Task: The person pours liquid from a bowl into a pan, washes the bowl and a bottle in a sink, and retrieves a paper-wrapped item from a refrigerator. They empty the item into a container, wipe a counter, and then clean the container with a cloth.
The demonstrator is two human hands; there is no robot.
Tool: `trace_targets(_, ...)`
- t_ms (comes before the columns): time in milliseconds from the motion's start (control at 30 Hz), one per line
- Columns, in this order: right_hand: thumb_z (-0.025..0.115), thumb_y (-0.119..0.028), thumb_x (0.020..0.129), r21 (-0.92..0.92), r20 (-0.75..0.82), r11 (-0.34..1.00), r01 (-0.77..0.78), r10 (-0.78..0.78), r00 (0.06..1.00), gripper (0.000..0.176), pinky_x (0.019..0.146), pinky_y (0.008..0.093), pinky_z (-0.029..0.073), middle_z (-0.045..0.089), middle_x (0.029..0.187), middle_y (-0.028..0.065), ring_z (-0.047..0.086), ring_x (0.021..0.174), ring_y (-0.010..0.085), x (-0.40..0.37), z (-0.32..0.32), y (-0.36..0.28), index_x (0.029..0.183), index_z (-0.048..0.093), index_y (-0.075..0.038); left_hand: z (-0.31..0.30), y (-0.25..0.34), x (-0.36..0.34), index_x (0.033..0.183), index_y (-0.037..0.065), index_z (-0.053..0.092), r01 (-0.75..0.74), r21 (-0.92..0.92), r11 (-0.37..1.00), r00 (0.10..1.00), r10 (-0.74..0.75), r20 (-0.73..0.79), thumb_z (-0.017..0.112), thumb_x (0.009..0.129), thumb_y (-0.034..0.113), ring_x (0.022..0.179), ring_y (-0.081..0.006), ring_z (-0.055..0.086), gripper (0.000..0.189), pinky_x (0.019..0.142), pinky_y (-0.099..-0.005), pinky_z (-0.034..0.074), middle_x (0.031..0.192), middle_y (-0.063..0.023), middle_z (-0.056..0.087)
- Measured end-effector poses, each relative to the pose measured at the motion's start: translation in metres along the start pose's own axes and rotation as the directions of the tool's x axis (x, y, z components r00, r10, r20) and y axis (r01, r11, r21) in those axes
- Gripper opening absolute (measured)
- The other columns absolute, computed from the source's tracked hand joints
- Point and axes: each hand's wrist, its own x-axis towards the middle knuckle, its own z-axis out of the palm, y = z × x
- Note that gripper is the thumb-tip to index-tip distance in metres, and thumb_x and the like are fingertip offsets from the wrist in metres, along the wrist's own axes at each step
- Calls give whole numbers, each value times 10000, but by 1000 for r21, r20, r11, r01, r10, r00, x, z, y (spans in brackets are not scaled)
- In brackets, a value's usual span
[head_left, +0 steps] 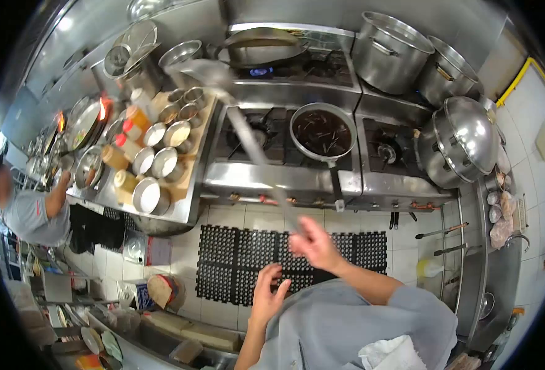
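At stove edge, right hand gripping ladle, left hand free

No writing can be read anywhere in the frame. The carton on the floor at the lower left carries blue print. The grey sleeve of the person at the left edge bears a small red mark. Both are too small and blurred to make out.
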Motion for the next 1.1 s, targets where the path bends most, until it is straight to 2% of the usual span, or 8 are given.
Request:
trace_targets(133,587,-103,908,-293,-415,954,66,-189,890,537,497,187,369,497,800,-35,433,593,37,-13,-170,2,1396,376,-24,53,-28,-2,1136,11,577,146,149,978,988,-136,-72,691,828,111,930,-236,616,343,758,-321,529,1297,-152,483)
trace_targets(267,599,-92,891,-760,-566,632,-148,-534,628,486,959,324,411,548,1279,218,542,1143,266,-16,-336,62,1320,446,74,86,-58,-35,1092,12,593,493,172,853,862,-451,-232,680,840,136,966,-269,613,295,759,-332,540,1314,-184,464)
trace_targets(400,614,-53,792,-771,-632,507,-385,-538,558,518,920,405,444,589,1181,243,578,1042,373,10,-447,132,1285,493,52,108,-91,-71,1092,13,599,470,269,841,865,-377,-331,662,845,171,1021,-342,598,300,751,-352,550,1320,-214,454)
trace_targets(500,621,-83,795,-665,-714,555,-500,-275,644,531,884,385,466,613,1157,236,616,961,353,38,-488,162,1296,495,38,118,-66,-73,1097,-3,602,685,166,710,701,-579,-416,657,838,214,1098,-324,563,342,841,-358,520,1267,-211,508)
trace_targets(533,608,-111,827,-809,-586,407,-423,-522,619,521,895,400,469,600,1190,235,617,1002,363,48,-484,163,1317,485,18,121,-73,-82,1106,2,602,664,260,701,718,-502,-482,652,840,248,1105,-348,551,366,890,-372,489,1256,-213,520)
trace_targets(867,640,-238,858,-696,-671,-32,-717,-324,667,457,799,451,494,591,1212,160,616,988,325,66,-465,129,1251,546,-22,178,-158,-257,976,9,677,944,34,328,294,-791,-537,638,784,347,1094,-359,554,391,945,-403,446,1087,-216,629)
trace_targets(933,640,-211,878,-889,-414,164,-427,-686,598,391,779,428,501,621,1109,191,610,957,300,86,-448,94,1173,585,39,189,-157,-278,957,11,679,968,9,252,222,-832,-508,631,775,354,1007,-366,597,391,895,-421,474,1008,-219,654)
trace_targets(1100,577,-188,923,-683,-137,658,318,-544,828,328,765,340,499,599,1153,126,602,889,210,101,-278,-49,1181,565,15,185,-143,-287,979,25,678,942,-197,273,101,-787,-608,637,779,323,1000,-369,606,361,890,-426,475,1024,-223,650)
